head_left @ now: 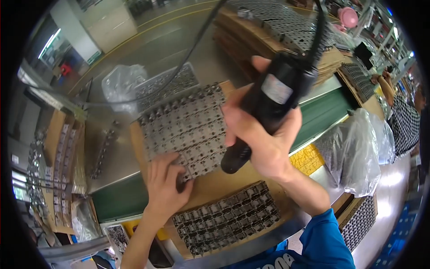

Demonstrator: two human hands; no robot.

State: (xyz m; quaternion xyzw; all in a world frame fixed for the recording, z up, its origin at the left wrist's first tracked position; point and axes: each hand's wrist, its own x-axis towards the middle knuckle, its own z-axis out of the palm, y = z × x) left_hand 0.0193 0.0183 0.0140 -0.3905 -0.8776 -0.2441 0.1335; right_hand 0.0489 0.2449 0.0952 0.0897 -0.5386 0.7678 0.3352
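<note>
— Hands first: what is the left hand (166,178) doing?

— It lies palm down, fingers spread and slightly curled, pressing on the near edge of a sheet of small metal parts (186,127). It grips nothing; it seems to pin the sheet so it stays put under the tool.

— Where is that sheet?

— On a cardboard sheet (219,181) that lies across the tabletop (116,152), in the middle of the view. The parts sit in tight rows, likely so that each can be reached in turn.

— What lies left of it?

— Along the far left, strips of similar parts (58,152) on cardboard, and a crumpled clear bag (118,83) further back beside a tray of parts (168,83).

— And nearer the person?

— A second sheet of parts (226,219) on the same cardboard, just below the left hand and apart from the first one.

— The right hand (264,136)?

— Closed around a black powered driver (268,101), held tilted, tip pointing down toward the first sheet's right edge. Whether the tip touches a part cannot be told. Its cable (197,40) runs up and away to the left, probably hung overhead to take weight off the wrist.

— Further right?

— A green belt (324,112) crosses behind the cardboard, a yellow block (307,159) lies by it, and a large clear bag (354,152) sits at the edge. Another person in a checked shirt (405,123) stands at the far right.
</note>
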